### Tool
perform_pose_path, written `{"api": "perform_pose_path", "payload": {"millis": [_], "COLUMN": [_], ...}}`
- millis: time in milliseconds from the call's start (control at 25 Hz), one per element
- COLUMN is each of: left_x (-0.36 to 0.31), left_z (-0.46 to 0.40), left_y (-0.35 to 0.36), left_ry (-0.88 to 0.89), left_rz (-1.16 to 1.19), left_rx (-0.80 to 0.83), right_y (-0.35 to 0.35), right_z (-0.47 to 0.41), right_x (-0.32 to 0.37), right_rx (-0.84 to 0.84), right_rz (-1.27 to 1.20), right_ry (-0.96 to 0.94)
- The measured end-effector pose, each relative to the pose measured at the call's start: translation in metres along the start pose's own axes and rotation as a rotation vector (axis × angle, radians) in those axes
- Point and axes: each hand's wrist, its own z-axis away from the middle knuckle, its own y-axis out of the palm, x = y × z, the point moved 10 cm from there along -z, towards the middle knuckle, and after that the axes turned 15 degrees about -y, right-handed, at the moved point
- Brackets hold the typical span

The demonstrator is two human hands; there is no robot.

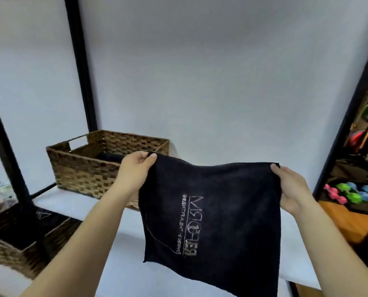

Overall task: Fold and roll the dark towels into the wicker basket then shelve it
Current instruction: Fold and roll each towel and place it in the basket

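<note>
Left hand (136, 168): I pinch the towel's (211, 211) top left corner.
Right hand (290, 187): I grip the top right corner.
Towel: hangs open above the bench (118, 254).
Basket (88, 168): behind left.
Advice: keep edge taut, match corners before folding.

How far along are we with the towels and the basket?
Done: at least one dark item already lies inside the wicker basket on the white shelf. In hand: the left hand and right hand pinch the top corners of a dark towel, hanging open and unfolded. Left: fold, roll, add it, then shelve the basket. A lower basket holds more dark cloth.
</note>
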Motion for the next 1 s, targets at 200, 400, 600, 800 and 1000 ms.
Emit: {"api": "perform_pose_path", "payload": {"millis": [200,400,600,800,1000], "left_x": [0.085,0.094,0.071,0.059,0.041], "left_z": [-0.084,-0.092,-0.060,-0.039,-0.014], "left_y": [0.107,0.177,0.204,0.158,0.100], "left_ry": [-0.433,-0.433,-0.181,-0.071,-0.067], "left_rz": [0.091,0.079,-0.034,-0.114,-0.129], "left_rx": [0.061,0.141,0.147,0.103,0.206], "right_y": [-0.057,0.008,0.091,0.133,0.165], "right_z": [-0.058,-0.074,-0.040,-0.002,0.031], "right_x": [-0.083,-0.077,-0.076,-0.069,-0.028], "right_rx": [-0.211,0.032,0.238,0.435,0.635], "right_rz": [0.019,0.202,0.264,0.074,0.452], "right_ry": [0.265,0.131,-0.040,-0.008,-0.473]}}
